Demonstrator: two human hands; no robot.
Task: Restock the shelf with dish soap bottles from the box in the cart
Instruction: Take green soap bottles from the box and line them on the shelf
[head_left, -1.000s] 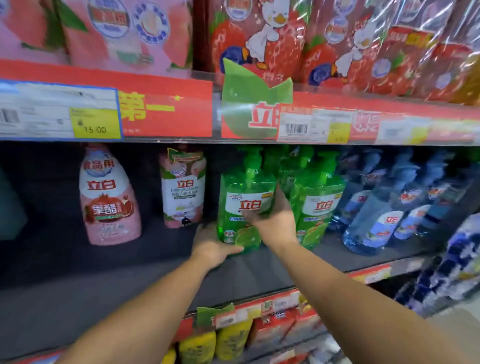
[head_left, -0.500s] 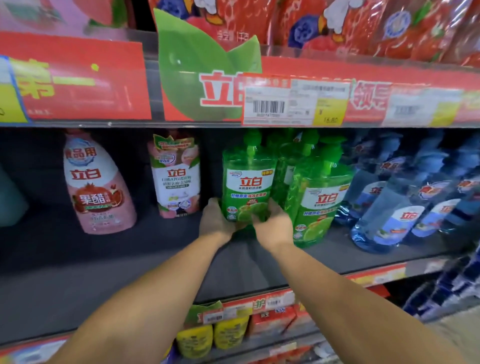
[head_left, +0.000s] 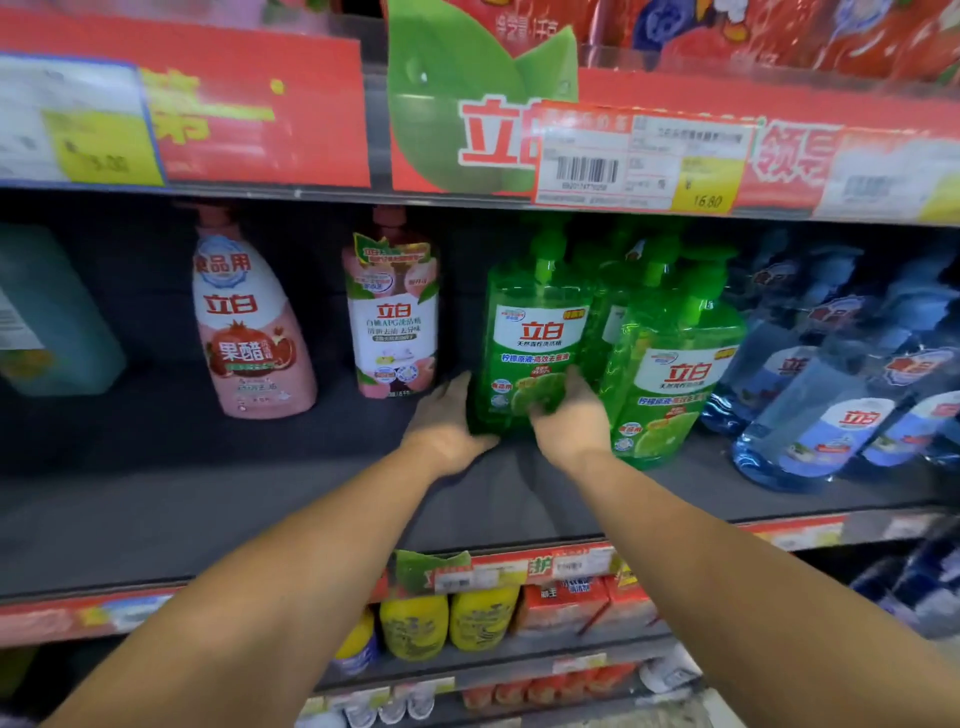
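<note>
A green dish soap bottle (head_left: 537, 332) with a pump top stands upright on the dark shelf (head_left: 208, 509). My left hand (head_left: 447, 421) grips its lower left side. My right hand (head_left: 569, 415) holds its lower right front, fingers curled over the label. Another green bottle (head_left: 675, 364) leans beside it on the right, with more green bottles behind. The box and the cart are out of view.
Left of the green bottle stand a white-pink pouch (head_left: 393, 322) and a pink bottle (head_left: 244, 322). Blue bottles (head_left: 810, 395) lean at the right. The upper shelf edge with price tags (head_left: 639, 156) hangs overhead. Yellow bottles (head_left: 447, 621) sit on the shelf below.
The green bottle went from tilted to upright and further back on the shelf. My right hand slid from its label down to its base, and my view drew closer.
</note>
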